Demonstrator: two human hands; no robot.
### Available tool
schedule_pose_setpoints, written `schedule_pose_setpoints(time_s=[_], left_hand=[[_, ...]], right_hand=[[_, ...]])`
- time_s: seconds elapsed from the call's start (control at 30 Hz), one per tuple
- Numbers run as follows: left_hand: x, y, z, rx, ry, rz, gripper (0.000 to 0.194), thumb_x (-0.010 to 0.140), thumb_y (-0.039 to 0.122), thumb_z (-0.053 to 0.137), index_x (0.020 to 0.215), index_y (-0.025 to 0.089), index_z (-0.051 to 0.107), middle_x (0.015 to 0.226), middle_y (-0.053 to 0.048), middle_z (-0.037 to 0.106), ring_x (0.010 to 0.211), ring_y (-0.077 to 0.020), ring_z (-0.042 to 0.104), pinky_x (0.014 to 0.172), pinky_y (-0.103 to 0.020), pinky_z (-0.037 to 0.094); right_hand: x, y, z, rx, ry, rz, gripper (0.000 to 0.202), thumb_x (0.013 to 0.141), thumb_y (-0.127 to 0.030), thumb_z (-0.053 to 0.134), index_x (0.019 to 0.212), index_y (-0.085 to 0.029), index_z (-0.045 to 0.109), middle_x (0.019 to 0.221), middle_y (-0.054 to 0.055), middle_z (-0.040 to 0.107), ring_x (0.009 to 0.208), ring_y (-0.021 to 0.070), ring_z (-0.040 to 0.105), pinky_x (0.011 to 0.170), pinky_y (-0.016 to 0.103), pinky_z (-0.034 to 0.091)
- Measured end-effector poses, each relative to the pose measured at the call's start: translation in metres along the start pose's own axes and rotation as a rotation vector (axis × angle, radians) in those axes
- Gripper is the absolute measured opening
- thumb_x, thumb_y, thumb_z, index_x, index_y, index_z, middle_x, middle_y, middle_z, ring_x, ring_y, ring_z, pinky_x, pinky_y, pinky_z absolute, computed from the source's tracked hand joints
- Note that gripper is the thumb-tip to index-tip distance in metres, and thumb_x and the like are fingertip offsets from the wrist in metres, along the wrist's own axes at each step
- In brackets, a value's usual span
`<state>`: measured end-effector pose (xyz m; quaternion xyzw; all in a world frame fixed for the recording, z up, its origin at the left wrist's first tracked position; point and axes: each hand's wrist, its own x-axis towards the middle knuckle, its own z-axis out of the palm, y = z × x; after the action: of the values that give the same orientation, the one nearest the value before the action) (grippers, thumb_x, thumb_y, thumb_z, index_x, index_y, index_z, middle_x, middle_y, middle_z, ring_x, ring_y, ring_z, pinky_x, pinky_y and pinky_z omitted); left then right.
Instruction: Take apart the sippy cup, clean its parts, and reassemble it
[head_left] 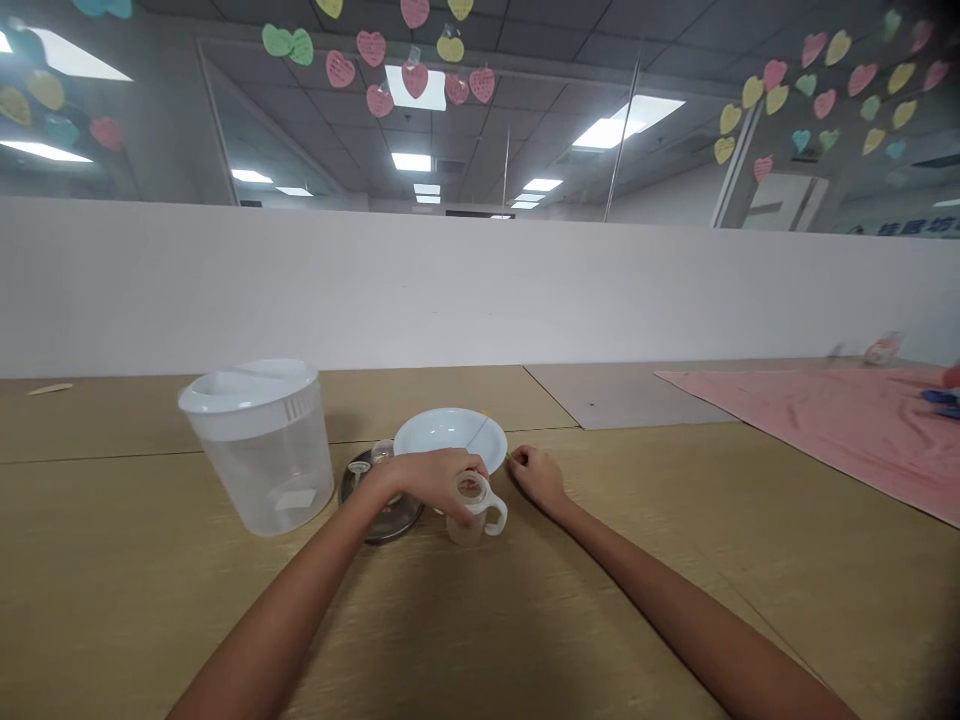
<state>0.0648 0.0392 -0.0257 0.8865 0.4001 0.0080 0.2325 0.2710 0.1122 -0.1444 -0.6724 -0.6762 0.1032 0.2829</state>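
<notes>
My left hand (435, 478) is wrapped round a small translucent cup (467, 528) with a white handle (498, 514) that points right. Some reddish bits show through the cup's mouth. Just behind it stands a white bowl (431, 432), with a thin stick-like thing (477, 430) with a yellow end lying across its inside. Beside the bowl's right rim, my right hand (536, 477) rests closed on the table; a bit of yellow-green shows at its fingertips, too small to name. Under my left wrist lies a dark round tray (390, 528) bearing small clear items, partly hidden by my arm.
A large clear bucket (262, 480) with a white lid (251, 385) stands to the left. A pink cloth (817, 415) covers the table's right side, with a blue item (941, 402) at the frame edge. A low white wall (450, 290) closes off the back.
</notes>
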Motion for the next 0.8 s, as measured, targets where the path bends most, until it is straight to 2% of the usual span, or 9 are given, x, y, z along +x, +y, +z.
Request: schedule_pose_setpoints(time_s=[0.1, 0.2, 0.27, 0.4, 0.5, 0.57, 0.67, 0.8], left_hand=[[0.005, -0.009, 0.0, -0.086, 0.045, 0.029, 0.053, 0.067, 0.053, 0.059, 0.111, 0.024, 0.054, 0.117, -0.003, 0.054, 0.105, -0.0208, 0.05, 0.086, -0.026, 0.039], [0.018, -0.022, 0.008, -0.15, 0.261, -0.014, 0.048, 0.085, 0.054, 0.031, 0.108, 0.02, 0.055, 0.114, -0.005, 0.057, 0.104, -0.0194, 0.05, 0.087, -0.026, 0.038], [0.028, -0.033, 0.015, -0.111, 0.349, -0.064, 0.053, 0.087, 0.055, 0.022, 0.097, 0.017, 0.058, 0.104, -0.007, 0.06, 0.096, -0.0202, 0.053, 0.084, -0.028, 0.038], [0.039, -0.047, 0.028, -0.074, 0.262, -0.106, 0.061, 0.083, 0.063, 0.021, 0.073, 0.016, 0.06, 0.074, -0.005, 0.062, 0.069, -0.0186, 0.056, 0.063, -0.026, 0.04], [0.042, -0.049, 0.033, -0.027, 0.237, -0.147, 0.061, 0.08, 0.065, 0.027, 0.063, 0.016, 0.059, 0.063, -0.004, 0.061, 0.061, -0.0181, 0.055, 0.058, -0.026, 0.039], [0.043, -0.048, 0.035, 0.004, 0.257, -0.166, 0.059, 0.082, 0.062, 0.028, 0.068, 0.017, 0.063, 0.069, -0.005, 0.065, 0.064, -0.019, 0.058, 0.06, -0.026, 0.04], [0.045, -0.047, 0.036, 0.053, 0.314, -0.172, 0.05, 0.084, 0.054, 0.033, 0.085, 0.017, 0.067, 0.089, -0.007, 0.069, 0.08, -0.021, 0.062, 0.069, -0.028, 0.044], [0.048, -0.048, 0.04, 0.159, 0.443, -0.165, 0.043, 0.085, 0.043, 0.041, 0.106, 0.013, 0.062, 0.112, -0.013, 0.063, 0.105, -0.0269, 0.056, 0.089, -0.037, 0.04]], right_hand=[[-0.001, -0.001, -0.001, -0.018, -0.009, -0.012, 0.015, 0.077, -0.023, 0.05, 0.075, -0.016, 0.063, 0.074, 0.003, 0.064, 0.064, 0.0129, 0.053, 0.052, 0.022, 0.024], [-0.002, -0.003, 0.0, -0.035, -0.022, -0.026, 0.015, 0.077, -0.024, 0.05, 0.076, -0.017, 0.063, 0.074, 0.003, 0.065, 0.066, 0.0132, 0.054, 0.052, 0.022, 0.025], [-0.003, -0.004, 0.0, -0.047, -0.026, -0.031, 0.016, 0.078, -0.025, 0.05, 0.076, -0.017, 0.063, 0.075, 0.003, 0.065, 0.066, 0.0136, 0.055, 0.052, 0.023, 0.025], [-0.003, -0.005, 0.0, -0.065, -0.028, -0.036, 0.018, 0.079, -0.025, 0.048, 0.077, -0.017, 0.064, 0.076, 0.005, 0.066, 0.067, 0.014, 0.056, 0.052, 0.023, 0.025], [-0.004, -0.005, 0.0, -0.063, -0.024, -0.049, 0.018, 0.08, -0.026, 0.049, 0.077, -0.017, 0.064, 0.078, 0.005, 0.066, 0.069, 0.0148, 0.056, 0.053, 0.023, 0.025], [-0.004, -0.004, 0.001, -0.054, -0.017, -0.061, 0.019, 0.08, -0.027, 0.049, 0.075, -0.017, 0.064, 0.077, 0.006, 0.066, 0.069, 0.0154, 0.056, 0.053, 0.024, 0.025], [-0.004, -0.004, 0.001, -0.026, 0.008, -0.074, 0.021, 0.081, -0.027, 0.047, 0.073, -0.017, 0.064, 0.074, 0.006, 0.065, 0.067, 0.0155, 0.055, 0.052, 0.024, 0.024], [-0.005, -0.004, 0.001, 0.059, 0.083, -0.104, 0.027, 0.086, -0.031, 0.041, 0.077, -0.017, 0.063, 0.075, 0.005, 0.065, 0.066, 0.0145, 0.055, 0.054, 0.023, 0.026]])
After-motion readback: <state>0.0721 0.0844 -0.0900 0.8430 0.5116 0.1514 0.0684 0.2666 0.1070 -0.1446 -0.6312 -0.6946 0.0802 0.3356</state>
